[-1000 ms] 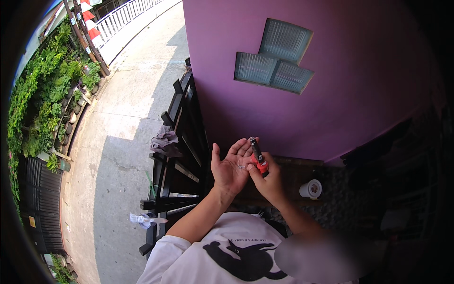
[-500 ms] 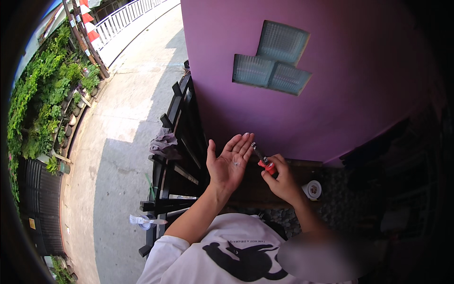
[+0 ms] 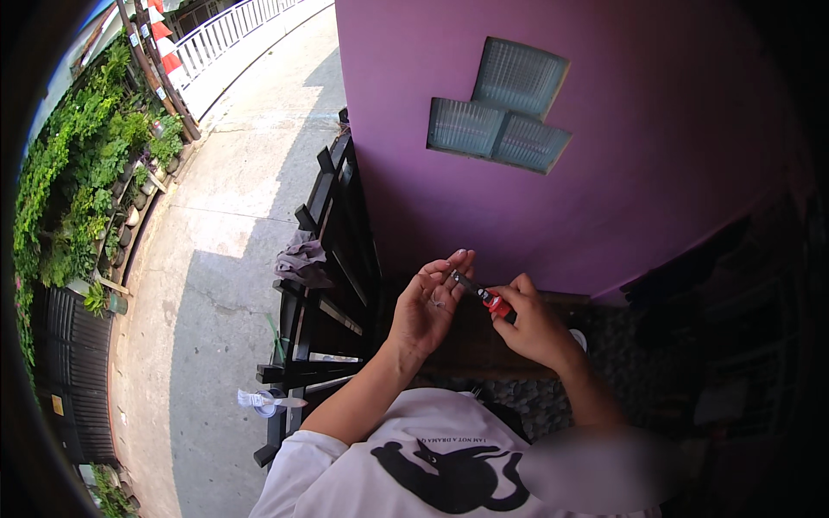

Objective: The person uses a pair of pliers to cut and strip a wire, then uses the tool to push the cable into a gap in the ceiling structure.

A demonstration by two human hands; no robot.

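Observation:
My left hand (image 3: 420,315) is raised in front of the wall, palm up and cupped, with its fingers bent. On the palm lie small shiny pieces (image 3: 437,302), too small to make out in detail. My right hand (image 3: 537,326) is wrapped round the red and black handle of a hand tool (image 3: 494,302) that looks like a screwdriver. The tool's dark shaft slants up and left, and its silvery tip is at the left fingers. Whether tip and fingers touch, I cannot tell.
A black slatted fence (image 3: 332,250) stands left of my hands, with a grey cloth (image 3: 302,261) hung over it and a paintbrush (image 3: 272,401) lying on a round lid or tub. Ahead rises a purple wall (image 3: 397,112) with glass blocks (image 3: 518,78). A white tub (image 3: 578,338) is partly behind my right hand.
My left hand has gone from spread flat to cupped, its thumb and fingers curling inward. My right hand has moved slightly right, and the tool now slants more toward the left fingers.

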